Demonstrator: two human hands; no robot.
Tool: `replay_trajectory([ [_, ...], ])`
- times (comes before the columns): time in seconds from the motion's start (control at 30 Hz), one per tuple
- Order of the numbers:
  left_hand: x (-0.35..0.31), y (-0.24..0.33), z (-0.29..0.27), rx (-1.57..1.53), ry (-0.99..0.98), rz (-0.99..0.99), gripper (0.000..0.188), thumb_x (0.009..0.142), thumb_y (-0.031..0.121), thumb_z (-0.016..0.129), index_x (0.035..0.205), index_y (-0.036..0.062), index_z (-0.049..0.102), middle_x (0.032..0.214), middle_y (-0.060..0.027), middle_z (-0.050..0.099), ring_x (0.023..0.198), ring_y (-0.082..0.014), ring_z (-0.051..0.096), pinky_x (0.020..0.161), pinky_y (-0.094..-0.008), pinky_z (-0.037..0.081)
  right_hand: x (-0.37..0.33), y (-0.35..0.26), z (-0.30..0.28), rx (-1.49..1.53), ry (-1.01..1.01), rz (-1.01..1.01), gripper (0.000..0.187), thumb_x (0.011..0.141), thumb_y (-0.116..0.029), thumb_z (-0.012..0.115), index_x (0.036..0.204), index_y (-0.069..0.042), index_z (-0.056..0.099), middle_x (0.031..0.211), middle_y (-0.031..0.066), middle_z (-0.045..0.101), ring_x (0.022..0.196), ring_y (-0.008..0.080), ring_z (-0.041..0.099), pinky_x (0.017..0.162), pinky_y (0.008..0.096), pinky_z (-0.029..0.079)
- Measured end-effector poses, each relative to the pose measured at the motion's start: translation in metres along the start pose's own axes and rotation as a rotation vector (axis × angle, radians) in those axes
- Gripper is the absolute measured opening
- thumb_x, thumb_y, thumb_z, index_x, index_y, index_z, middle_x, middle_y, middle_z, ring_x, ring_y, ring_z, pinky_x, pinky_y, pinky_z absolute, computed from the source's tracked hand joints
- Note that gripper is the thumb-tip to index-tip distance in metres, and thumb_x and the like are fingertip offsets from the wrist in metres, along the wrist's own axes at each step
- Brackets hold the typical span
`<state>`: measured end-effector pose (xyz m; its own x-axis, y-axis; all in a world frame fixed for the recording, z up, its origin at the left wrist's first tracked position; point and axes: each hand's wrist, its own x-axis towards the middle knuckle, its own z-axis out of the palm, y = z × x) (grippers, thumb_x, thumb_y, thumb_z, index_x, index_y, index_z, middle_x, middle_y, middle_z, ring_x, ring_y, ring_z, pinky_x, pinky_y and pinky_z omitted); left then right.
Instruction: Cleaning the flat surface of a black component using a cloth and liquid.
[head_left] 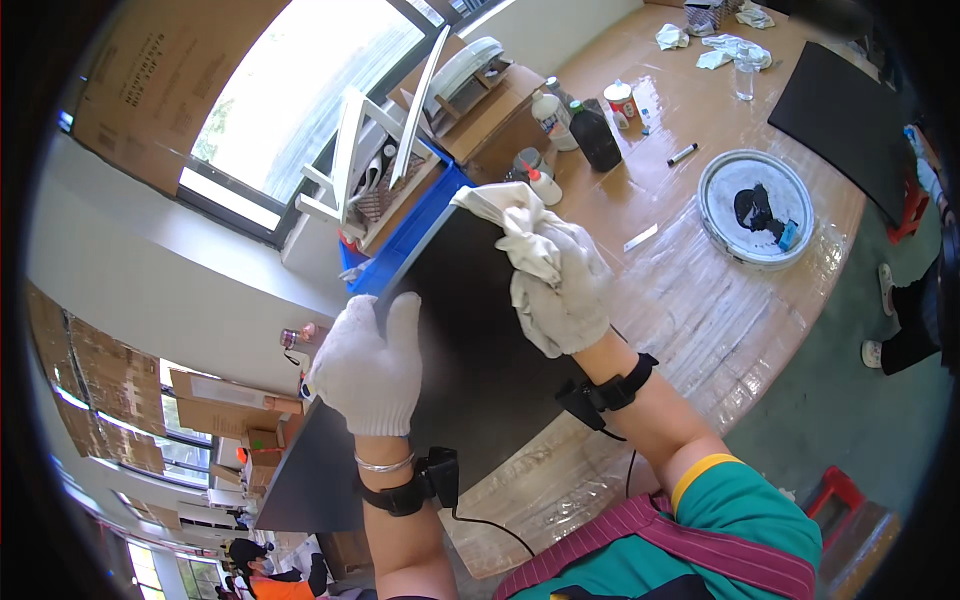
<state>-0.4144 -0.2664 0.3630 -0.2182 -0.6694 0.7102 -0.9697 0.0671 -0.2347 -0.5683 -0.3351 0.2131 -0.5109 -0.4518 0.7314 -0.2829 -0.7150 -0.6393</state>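
Observation:
A dark grey flat panel (450, 370) stands tilted in front of me, partly over the table. My left hand (368, 365), in a white knit glove, is closed on the panel's left edge, its thumb on the near face; the other fingers are mostly hidden. Crumpled in my gloved right hand (575, 295) is a white cloth (528, 238), held against the panel's upper right part. Just beyond the cloth stands a small white squeeze bottle (543, 186) with a red tip.
On the plastic-covered table (690, 320) are a round lid (722, 240) with black paste, a marker (682, 155), a dark bottle (596, 140) and another black panel (835, 120). A blue tray (410, 235) sits by the window. Another person's legs (910, 315) show at right.

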Motion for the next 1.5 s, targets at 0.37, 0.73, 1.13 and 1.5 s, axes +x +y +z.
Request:
replay_trajectory([
  [0.37,0.006,-0.002,0.008,0.033,0.037,0.022,0.042,0.094,0.047,0.063,0.085,0.0063,0.067,0.071,-0.0153,0.065,0.067,-0.0350,0.064,0.060,-0.0420,0.049,0.109,-0.006,-0.028,0.065,0.082,-0.022,0.021,0.083,-0.008,0.067,0.103,-0.015,0.066,0.102,0.0062,0.067,0.093,0.0283,0.065,0.080,0.0364,0.052],
  [0.73,0.009,-0.007,0.020,-0.011,0.071,0.017,0.041,0.096,0.044,0.063,0.084,0.0052,0.066,0.069,-0.0141,0.061,0.062,-0.0339,0.061,0.057,-0.0389,0.046,-0.003,0.016,-0.007,-0.073,0.037,-0.108,0.040,0.071,-0.009,0.080,0.108,-0.008,0.064,0.099,0.0131,0.068,0.088,0.0341,0.068,0.075,0.0409,0.057],
  [1.13,0.005,0.000,0.028,-0.151,0.046,-0.091,0.038,0.098,0.035,0.061,0.086,-0.0002,0.065,0.069,-0.0135,0.060,0.061,-0.0256,0.055,0.060,-0.0367,0.045,0.075,-0.035,0.024,0.077,-0.033,-0.100,0.019,0.084,-0.018,0.061,0.099,-0.017,0.072,0.096,0.0060,0.066,0.085,0.0220,0.065,0.067,0.0355,0.053],
  [1.5,-0.003,-0.004,0.023,-0.225,0.122,-0.431,0.052,0.101,0.041,0.057,0.115,-0.0075,0.068,0.103,-0.0161,0.070,0.088,-0.0211,0.066,0.079,-0.0314,0.056,-0.186,0.124,-0.097,-0.447,-0.232,0.369,0.026,0.082,-0.022,0.067,0.108,-0.017,0.067,0.111,0.0088,0.066,0.100,0.0332,0.063,0.087,0.0464,0.049],
])
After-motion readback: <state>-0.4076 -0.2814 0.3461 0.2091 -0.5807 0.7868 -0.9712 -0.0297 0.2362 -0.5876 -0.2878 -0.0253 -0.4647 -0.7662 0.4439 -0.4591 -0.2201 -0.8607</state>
